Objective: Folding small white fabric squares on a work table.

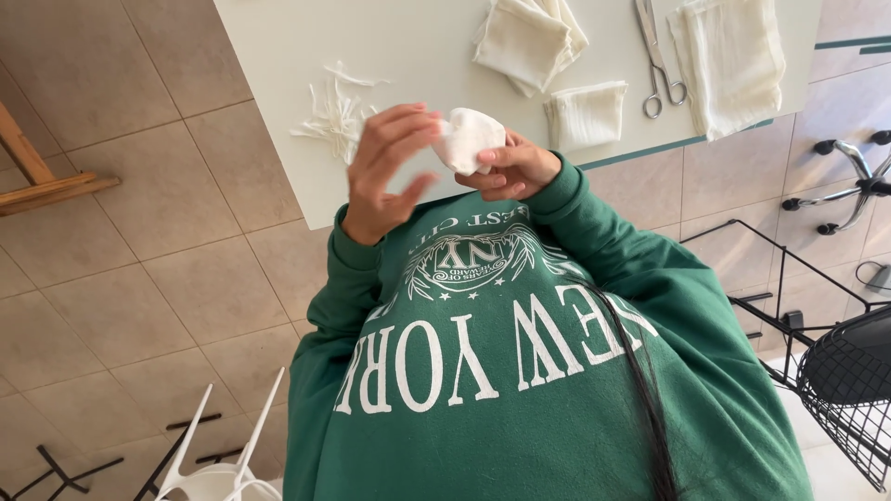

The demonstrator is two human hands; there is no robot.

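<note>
Just above the near edge of a white table (278,56), I hold a small folded white cloth piece (469,137) in front of my green sweatshirt. My right hand (512,172) grips its lower right side with thumb and fingers. My left hand (385,172) is raised beside it. Its fingertips curl onto the cloth's left edge, and its thumb points down, away from the cloth. The left hand is slightly blurred.
On the table lie a pile of thin white cloth strips (334,116), folded white cloths (524,42) (585,116) (729,60) and metal scissors (659,60). A black wire rack (835,371) and a chair base (854,186) stand at the right. A white chair (218,464) is at bottom left.
</note>
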